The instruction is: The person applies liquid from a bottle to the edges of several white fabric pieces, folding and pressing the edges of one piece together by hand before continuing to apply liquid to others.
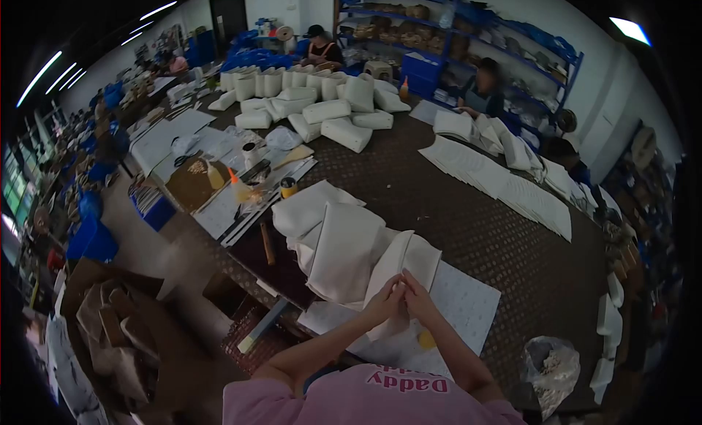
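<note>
My left hand (pixel 386 304) and my right hand (pixel 419 296) meet at the near edge of a folded white leather-like piece (pixel 423 258). Fingers of both hands are closed and pinch its edge together. Whatever small item may lie between the fingertips is hidden. Just left of it, more white leather-like pieces (pixel 344 244) lie in an overlapping pile. Beneath the hands, a pale speckled sheet (pixel 468 302) covers the table's near edge.
A hammer (pixel 268 244), a yellow-and-black jar (pixel 289 187) and a glue bottle (pixel 238 187) stand or lie left of the pile. White bag-like forms (pixel 322 111) crowd the far end. White panels (pixel 497 178) line the right side. Several people sit around the table.
</note>
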The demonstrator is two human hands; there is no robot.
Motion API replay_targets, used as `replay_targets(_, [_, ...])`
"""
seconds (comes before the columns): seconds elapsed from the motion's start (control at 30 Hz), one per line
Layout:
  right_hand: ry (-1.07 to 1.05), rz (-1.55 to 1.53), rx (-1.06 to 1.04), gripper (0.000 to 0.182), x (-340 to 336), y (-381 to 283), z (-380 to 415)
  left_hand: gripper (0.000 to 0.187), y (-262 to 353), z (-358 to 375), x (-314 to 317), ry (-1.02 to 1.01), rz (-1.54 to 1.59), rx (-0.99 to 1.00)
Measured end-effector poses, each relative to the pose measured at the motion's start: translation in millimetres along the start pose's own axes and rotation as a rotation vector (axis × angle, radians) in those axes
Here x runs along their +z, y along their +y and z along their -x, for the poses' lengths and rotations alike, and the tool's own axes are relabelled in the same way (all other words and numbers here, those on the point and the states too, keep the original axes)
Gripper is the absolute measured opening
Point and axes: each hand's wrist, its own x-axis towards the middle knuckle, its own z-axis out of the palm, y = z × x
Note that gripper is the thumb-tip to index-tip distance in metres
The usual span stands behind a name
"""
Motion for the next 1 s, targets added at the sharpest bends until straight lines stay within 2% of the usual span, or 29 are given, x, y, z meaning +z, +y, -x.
replay_targets(0.03, [-0.012,-0.119,0.182,0.041,-2,-15,4,0.056,-3,-1,4,0.025,0.048,-0.009])
replay_targets(0.13, [0.088,-0.330,0.347,0.040,-5,-31,16,0.060,-9,6,7,0.205,-0.358,0.171])
replay_targets(0.17, [0.016,-0.278,0.323,0.041,-6,-21,16,0.062,-32,-2,0,0.166,-0.360,0.198])
replay_targets(0.27, [-0.028,-0.178,0.309,0.047,-4,9,14,0.059,-15,6,-1,0.034,-0.225,0.069])
replay_targets(0.37, [-0.028,-0.206,0.368,0.056,-8,12,13,0.058,-4,16,-4,-0.045,-0.159,0.035])
replay_targets(0.47, [-0.087,-0.233,0.413,0.059,-10,0,15,0.058,-14,20,-11,-0.048,-0.169,-0.038])
replay_targets(0.63, [-0.130,-0.406,0.431,0.062,-8,33,12,0.055,-30,27,-20,-0.023,-0.024,-0.124])
replay_targets(0.77, [-0.166,-0.347,0.322,0.072,-8,55,10,0.044,-32,32,-30,0.048,-0.022,-0.120])
replay_targets(0.87, [-0.129,-0.015,0.465,0.075,-4,41,2,0.028,-25,36,-20,0.153,-0.479,-0.013])
replay_targets(0.9, [-0.153,0.078,0.474,0.071,0,43,-4,0.016,-15,38,-10,0.200,-0.623,0.110])
replay_targets(1.0, [-0.301,0.154,0.398,0.064,-8,43,-25,0.013,8,34,-9,0.064,-0.781,0.295])
